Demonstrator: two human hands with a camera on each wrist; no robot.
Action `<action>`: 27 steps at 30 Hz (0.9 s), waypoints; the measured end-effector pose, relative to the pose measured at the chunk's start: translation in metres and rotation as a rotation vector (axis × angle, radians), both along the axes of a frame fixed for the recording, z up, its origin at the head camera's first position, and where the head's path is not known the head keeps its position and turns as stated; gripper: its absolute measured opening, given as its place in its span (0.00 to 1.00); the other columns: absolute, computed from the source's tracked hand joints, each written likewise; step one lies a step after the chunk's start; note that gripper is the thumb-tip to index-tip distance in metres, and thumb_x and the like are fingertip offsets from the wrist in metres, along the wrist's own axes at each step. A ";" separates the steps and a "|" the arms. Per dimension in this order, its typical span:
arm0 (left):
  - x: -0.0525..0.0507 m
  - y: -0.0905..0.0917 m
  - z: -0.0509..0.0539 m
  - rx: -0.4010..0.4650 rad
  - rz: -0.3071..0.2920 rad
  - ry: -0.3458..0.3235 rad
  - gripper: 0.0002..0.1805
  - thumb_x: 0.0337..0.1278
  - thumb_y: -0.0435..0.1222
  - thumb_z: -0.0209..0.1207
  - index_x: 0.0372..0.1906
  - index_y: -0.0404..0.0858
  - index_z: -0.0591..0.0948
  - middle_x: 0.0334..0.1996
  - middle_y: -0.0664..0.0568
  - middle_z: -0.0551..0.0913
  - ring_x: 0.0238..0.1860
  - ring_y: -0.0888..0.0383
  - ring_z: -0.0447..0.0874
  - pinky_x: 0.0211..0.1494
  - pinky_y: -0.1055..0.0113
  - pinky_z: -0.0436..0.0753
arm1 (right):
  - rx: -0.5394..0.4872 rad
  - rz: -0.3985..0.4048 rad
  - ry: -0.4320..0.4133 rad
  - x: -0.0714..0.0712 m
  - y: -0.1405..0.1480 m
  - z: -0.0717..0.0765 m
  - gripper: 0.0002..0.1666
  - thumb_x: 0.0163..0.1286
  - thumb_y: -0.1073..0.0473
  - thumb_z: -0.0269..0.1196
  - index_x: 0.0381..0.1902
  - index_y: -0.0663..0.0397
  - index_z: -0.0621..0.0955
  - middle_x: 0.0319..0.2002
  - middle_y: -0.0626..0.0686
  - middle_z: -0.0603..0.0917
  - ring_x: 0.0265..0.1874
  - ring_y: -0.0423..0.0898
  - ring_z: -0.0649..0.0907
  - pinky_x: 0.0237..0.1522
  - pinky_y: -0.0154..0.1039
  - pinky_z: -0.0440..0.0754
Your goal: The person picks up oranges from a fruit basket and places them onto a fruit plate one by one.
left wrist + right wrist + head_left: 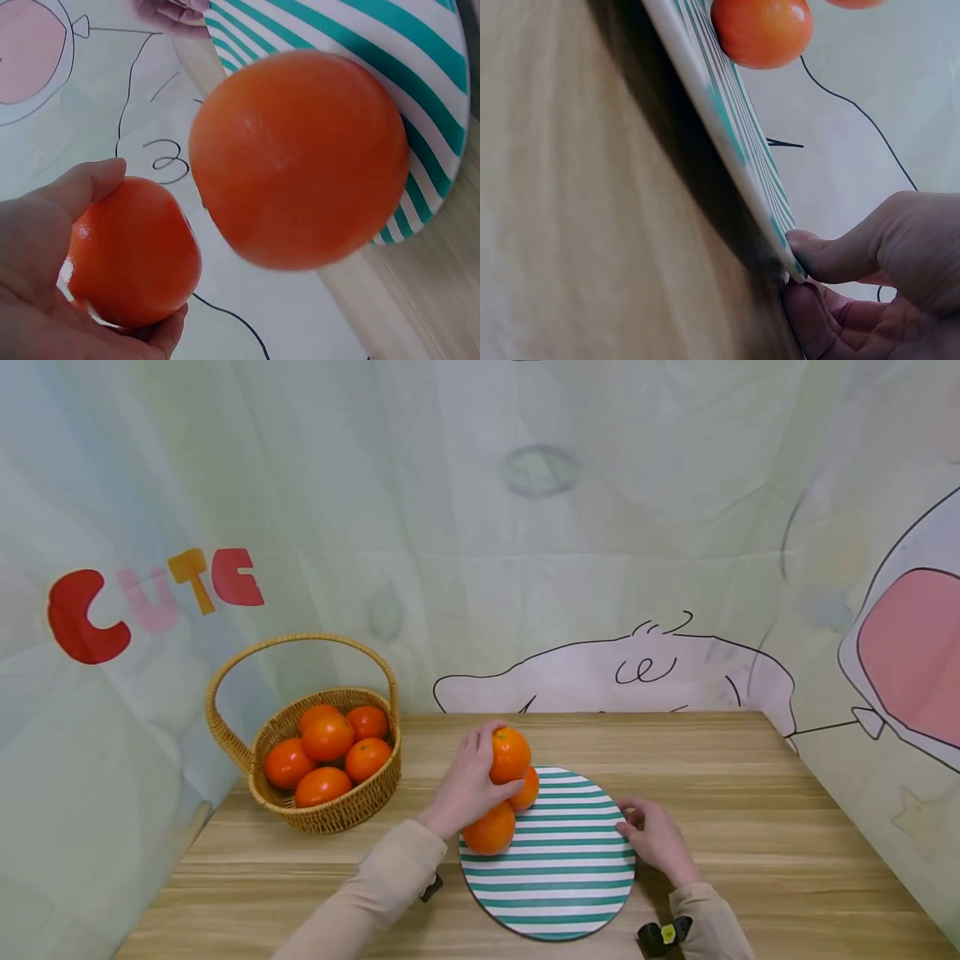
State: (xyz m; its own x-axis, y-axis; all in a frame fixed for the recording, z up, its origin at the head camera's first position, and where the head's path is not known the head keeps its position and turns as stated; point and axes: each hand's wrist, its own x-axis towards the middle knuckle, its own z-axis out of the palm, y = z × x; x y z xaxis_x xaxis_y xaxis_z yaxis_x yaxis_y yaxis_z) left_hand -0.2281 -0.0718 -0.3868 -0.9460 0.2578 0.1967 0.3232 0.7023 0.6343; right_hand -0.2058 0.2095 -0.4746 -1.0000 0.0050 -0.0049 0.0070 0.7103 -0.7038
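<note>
The left hand (472, 781) grips an orange (512, 752) — likely firm and slippery, best cupped round its middle — by the far-left edge of the striped board (558, 870). The right hand (657, 837) pinches the board's right rim, a sound hold since it looks stiff.

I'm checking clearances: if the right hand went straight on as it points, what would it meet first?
The striped board, whose edge the right hand pinches. Beyond that, probably the orange fruits at the opposite side, though depth is hard to judge.
</note>
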 end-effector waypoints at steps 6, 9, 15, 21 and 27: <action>0.005 0.013 -0.004 -0.023 -0.076 -0.014 0.43 0.53 0.40 0.73 0.71 0.42 0.62 0.63 0.42 0.69 0.57 0.45 0.74 0.61 0.47 0.81 | -0.009 -0.008 -0.007 0.000 0.000 0.000 0.15 0.68 0.68 0.63 0.52 0.64 0.82 0.29 0.53 0.77 0.27 0.46 0.73 0.28 0.36 0.68; 0.007 0.017 -0.006 -0.048 -0.109 0.005 0.43 0.52 0.41 0.73 0.70 0.42 0.63 0.63 0.43 0.70 0.57 0.45 0.74 0.61 0.48 0.80 | -0.012 -0.006 -0.007 0.000 0.000 -0.001 0.15 0.68 0.68 0.63 0.52 0.64 0.82 0.29 0.54 0.77 0.28 0.46 0.73 0.28 0.36 0.68; 0.012 0.023 -0.010 -0.125 -0.149 0.049 0.43 0.51 0.43 0.74 0.69 0.42 0.64 0.62 0.45 0.72 0.57 0.48 0.76 0.63 0.50 0.80 | -0.023 -0.002 -0.009 0.000 0.000 -0.001 0.15 0.68 0.68 0.62 0.52 0.64 0.82 0.29 0.53 0.76 0.28 0.46 0.73 0.28 0.37 0.68; 0.015 0.027 -0.016 -0.237 -0.165 0.107 0.43 0.50 0.47 0.75 0.68 0.44 0.65 0.60 0.46 0.75 0.56 0.50 0.77 0.63 0.52 0.78 | -0.019 0.002 -0.009 0.000 0.001 0.000 0.15 0.67 0.68 0.63 0.52 0.64 0.82 0.29 0.53 0.76 0.28 0.46 0.73 0.28 0.37 0.68; 0.018 0.031 -0.020 -0.286 -0.191 0.148 0.44 0.50 0.50 0.74 0.69 0.45 0.65 0.60 0.48 0.75 0.58 0.50 0.77 0.63 0.52 0.78 | -0.022 -0.002 -0.011 0.001 0.000 0.000 0.15 0.68 0.68 0.63 0.52 0.64 0.82 0.29 0.54 0.77 0.28 0.46 0.73 0.28 0.37 0.68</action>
State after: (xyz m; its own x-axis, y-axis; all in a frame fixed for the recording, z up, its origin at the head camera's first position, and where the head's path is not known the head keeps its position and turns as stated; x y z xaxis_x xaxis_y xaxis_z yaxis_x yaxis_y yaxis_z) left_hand -0.2102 -0.0407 -0.4068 -0.8421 0.4913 0.2224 0.5393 0.7625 0.3575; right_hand -0.2050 0.2099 -0.4743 -0.9999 0.0064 -0.0158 0.0158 0.6946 -0.7192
